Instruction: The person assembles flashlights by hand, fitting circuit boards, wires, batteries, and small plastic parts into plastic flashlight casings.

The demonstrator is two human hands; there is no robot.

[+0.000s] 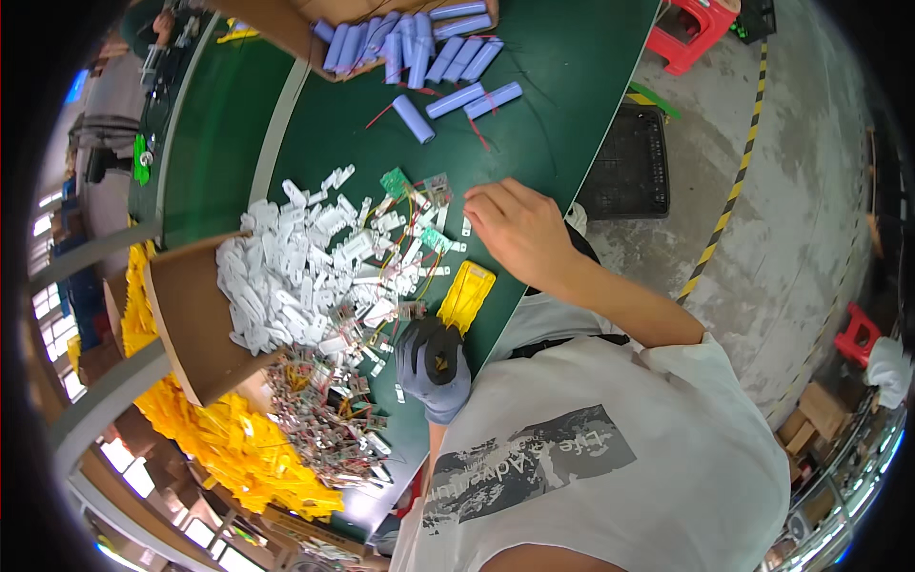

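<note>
My left hand (434,367), in a grey glove with black fingers, is curled at the near end of a yellow plastic casing (467,296) and appears to grip it. The casing lies over the green tabletop by the table's near edge. My bare right hand (515,232) is above the table past the casing, fingers bent and pressed together; whatever is between the fingertips is hidden. Close to those fingertips are a small white plastic piece (466,227) and a green circuit board (436,239) with thin red, black and yellow wires. Another green circuit board (395,182) lies farther off.
White plastic parts (295,276) are heaped beside an open cardboard box (195,324). Wired small parts (329,419) and yellow casings (229,439) pile up lower left. Purple cylindrical battery cells (412,119) lie at the far end. A black crate (624,162) and red stool (686,33) stand rightward.
</note>
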